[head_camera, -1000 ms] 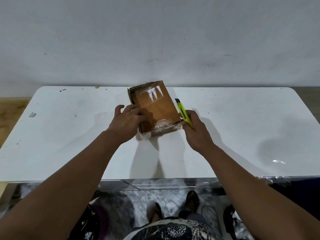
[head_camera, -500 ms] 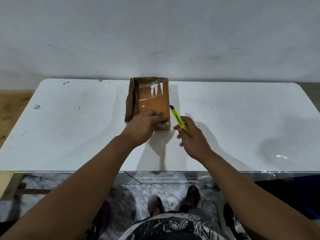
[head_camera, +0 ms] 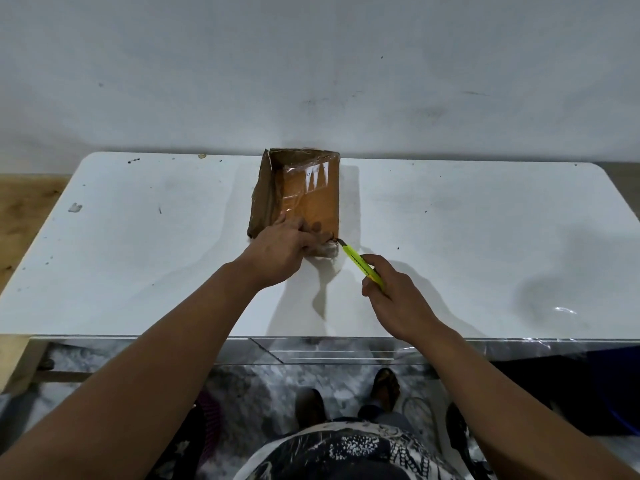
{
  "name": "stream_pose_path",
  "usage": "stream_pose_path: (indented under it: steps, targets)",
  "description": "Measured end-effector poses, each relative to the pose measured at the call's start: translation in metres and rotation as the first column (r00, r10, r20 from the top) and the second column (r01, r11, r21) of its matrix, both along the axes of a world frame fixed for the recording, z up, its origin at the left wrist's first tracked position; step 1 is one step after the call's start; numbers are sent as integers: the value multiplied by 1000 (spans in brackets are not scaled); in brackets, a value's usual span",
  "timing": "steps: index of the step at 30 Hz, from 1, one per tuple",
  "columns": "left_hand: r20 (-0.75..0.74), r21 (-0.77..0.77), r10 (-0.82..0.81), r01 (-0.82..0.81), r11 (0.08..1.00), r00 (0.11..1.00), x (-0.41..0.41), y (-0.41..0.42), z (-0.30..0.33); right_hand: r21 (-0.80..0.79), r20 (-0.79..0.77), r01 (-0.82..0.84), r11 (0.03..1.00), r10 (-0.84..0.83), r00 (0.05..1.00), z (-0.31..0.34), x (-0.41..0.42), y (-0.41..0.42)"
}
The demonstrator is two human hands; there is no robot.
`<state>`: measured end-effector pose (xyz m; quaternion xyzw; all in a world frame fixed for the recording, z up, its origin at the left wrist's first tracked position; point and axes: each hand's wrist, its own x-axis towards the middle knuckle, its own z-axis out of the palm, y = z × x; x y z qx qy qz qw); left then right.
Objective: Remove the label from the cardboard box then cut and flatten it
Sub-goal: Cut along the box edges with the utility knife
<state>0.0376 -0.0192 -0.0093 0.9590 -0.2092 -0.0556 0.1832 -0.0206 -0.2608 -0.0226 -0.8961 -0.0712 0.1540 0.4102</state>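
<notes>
The right hand [head_camera: 391, 296] grips the yellow cutter [head_camera: 362, 264], its tip at the near right corner of the cardboard box [head_camera: 304, 199] – better drawn slowly along the taped edge. The left hand [head_camera: 282, 251] presses the box onto the white table [head_camera: 467, 237] – fingers should stay off the blade's line.

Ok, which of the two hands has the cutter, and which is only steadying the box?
The right hand grips the yellow cutter, its tip at the cardboard box's near right corner. The left hand holds no tool; it rests on the box's near end.

brown box [head_camera: 311, 199] (yellow cutter [head_camera: 360, 263])
</notes>
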Motion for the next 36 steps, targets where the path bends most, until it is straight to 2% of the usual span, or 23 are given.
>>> stream_pose_path:
  steps: [11, 23, 30, 36]
  targets:
    - [-34, -89, 8, -11, 996, 999, -5, 0, 0, -7, -14, 8, 1000, -8, 1000, 2, -3, -1]
    - [-51, -72, 4, -8, 997, 999, 1, 1, 1, -27, -6, 17, 999, -17, 1000, 1, 2, 4]
    - [-39, -54, -17, 15, 998, 999, 1, 2, -2, -221, -15, -41, 974, 38, 999, -16, 8, 9]
    - [-13, -75, -34, 33, 997, 999, 0, 5, -6, -255, -69, -63, 965, 47, 996, -10, 15, 5]
